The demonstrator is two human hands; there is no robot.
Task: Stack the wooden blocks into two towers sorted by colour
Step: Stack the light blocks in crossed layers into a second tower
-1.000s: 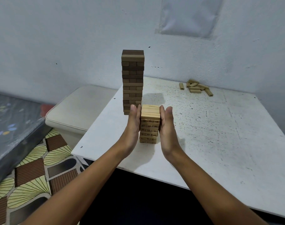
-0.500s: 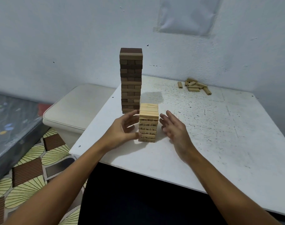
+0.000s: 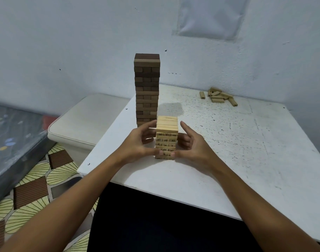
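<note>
Left of the pale tower (image 3: 166, 137), just behind it, the dark tower (image 3: 146, 90) stands tall. Our left hand (image 3: 137, 145) and right hand (image 3: 192, 148) flank the pale one, thumbs seemingly pressing its base, fingers spread; a nudge could topple either.

A home room: a speckled white table (image 3: 246, 142) against a bare white painted wall (image 3: 82, 42), a cream padded stool (image 3: 86, 120) at nine o'clock, fan-patterned floor mat (image 3: 37, 188), wrapped mattress (image 3: 13, 139) beyond.
</note>
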